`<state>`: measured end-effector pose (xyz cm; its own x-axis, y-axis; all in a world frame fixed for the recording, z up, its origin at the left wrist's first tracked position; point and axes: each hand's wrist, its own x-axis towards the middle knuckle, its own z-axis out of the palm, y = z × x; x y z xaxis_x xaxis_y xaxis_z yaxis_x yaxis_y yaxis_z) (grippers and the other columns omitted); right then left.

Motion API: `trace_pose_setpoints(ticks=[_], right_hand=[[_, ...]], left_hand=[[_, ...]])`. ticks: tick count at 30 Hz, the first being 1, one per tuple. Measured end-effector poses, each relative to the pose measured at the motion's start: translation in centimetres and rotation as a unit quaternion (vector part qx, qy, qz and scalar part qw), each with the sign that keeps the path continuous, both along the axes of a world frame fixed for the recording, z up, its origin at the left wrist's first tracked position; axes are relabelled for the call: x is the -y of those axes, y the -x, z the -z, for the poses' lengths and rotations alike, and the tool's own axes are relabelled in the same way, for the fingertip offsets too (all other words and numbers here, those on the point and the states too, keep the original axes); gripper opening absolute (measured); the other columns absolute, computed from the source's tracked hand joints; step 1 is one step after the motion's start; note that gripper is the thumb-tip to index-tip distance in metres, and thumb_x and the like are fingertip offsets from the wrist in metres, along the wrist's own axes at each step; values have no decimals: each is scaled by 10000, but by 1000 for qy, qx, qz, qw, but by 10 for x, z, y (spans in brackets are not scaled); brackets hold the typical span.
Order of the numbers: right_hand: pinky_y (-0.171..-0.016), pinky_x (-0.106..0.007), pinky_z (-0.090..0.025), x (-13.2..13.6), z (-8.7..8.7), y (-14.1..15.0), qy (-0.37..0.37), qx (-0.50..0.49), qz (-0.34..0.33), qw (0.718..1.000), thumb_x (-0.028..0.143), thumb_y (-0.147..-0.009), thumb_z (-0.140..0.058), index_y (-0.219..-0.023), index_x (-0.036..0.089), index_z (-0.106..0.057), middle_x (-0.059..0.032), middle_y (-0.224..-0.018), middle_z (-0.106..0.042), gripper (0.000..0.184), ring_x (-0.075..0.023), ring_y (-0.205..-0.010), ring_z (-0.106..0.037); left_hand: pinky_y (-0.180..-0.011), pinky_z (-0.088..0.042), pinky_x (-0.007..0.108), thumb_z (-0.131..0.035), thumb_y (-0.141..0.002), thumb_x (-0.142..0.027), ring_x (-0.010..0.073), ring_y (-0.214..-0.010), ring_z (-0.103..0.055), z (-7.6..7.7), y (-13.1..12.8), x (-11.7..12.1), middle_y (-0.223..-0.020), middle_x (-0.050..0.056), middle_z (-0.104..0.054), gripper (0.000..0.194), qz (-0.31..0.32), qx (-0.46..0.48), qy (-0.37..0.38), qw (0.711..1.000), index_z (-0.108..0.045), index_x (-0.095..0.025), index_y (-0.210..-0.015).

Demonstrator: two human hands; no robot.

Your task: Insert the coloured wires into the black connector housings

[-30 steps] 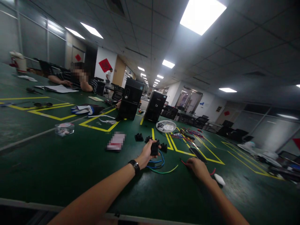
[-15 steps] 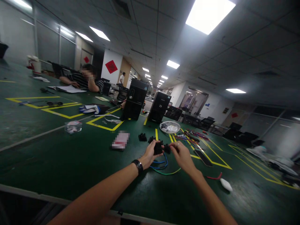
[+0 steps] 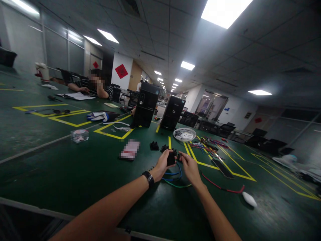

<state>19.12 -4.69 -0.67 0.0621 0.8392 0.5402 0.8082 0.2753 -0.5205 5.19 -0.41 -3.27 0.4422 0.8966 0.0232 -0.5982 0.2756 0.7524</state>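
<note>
My left hand (image 3: 161,166), with a dark watch on the wrist, is closed around a black block-shaped part (image 3: 171,159) held just above the table. Close by on its right, my right hand (image 3: 190,169) pinches a small black piece (image 3: 178,156) at the block's side. Whether that piece is joined to the block I cannot tell. Behind my hands, similar black parts (image 3: 154,145) lie on the table. Blue wire (image 3: 180,172) and green wire (image 3: 175,185) loop on the surface under my hands.
Two black computer towers (image 3: 145,105) stand beyond, near a white round basket (image 3: 192,134). Bundled coloured wires (image 3: 209,145) lie right of it. A red wire (image 3: 218,185) and a white oval object (image 3: 249,199) are near my right forearm. A person (image 3: 87,87) sits across the table.
My right hand has come closer to the block in my left hand, bringing the small piece to its side. More of the red wire now shows. The view has shifted slightly.
</note>
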Motion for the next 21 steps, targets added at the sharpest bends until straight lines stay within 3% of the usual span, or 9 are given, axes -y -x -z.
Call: trace_pose_setpoints(ticks=[4, 9, 14, 17, 21], right_hand=[[-802, -352, -510, 5, 4, 1, 14, -23, -21, 999, 277, -848, -528, -1061, 192, -701, -76, -978, -734, 287, -237, -871, -682], [-808, -346, -507, 9, 5, 5, -8, 22, 13, 1000, 261, -862, -520, -1073, 189, -701, -87, -1004, -730, 288, -247, -904, -685], [-710, -292, -497, 11, 4, 8, 10, 84, -5, 996, 233, -897, -456, -1099, 180, -688, -67, -838, -741, 312, -212, -771, -687], [-679, -263, -473, 13, 2, 8, 19, 124, 8, 992, 216, -914, -428, -1125, 172, -670, -53, -778, -721, 324, -189, -726, -670], [-705, -251, -445, 18, -1, 7, 46, 240, 47, 969, 138, -908, -390, -1189, 172, -623, -68, -844, -699, 366, -179, -765, -646]], left_hand=[[-739, -502, 306, -410, -930, -406, 161, -814, -646, 0, 1, 3, -921, 75, -653, 284, -11, -6, -14, 1000, -530, -184, -1062], [-782, -499, 320, -405, -935, -398, 151, -823, -634, 2, -1, 5, -926, 62, -631, 265, -5, -13, -20, 1000, -502, -197, -1077], [-821, -500, 358, -395, -935, -399, 161, -866, -610, 4, -4, 6, -1029, 72, -595, 270, -2, -13, -45, 999, -457, -207, -1114], [-899, -465, 385, -411, -921, -418, 194, -977, -576, 4, 0, 7, -1087, 91, -577, 325, -21, -97, -138, 985, -462, -201, -1158], [-990, -393, 374, -467, -893, -423, 212, -1080, -514, 2, 8, 11, -1145, 108, -548, 391, -78, -223, -318, 918, -495, -172, -1191]])
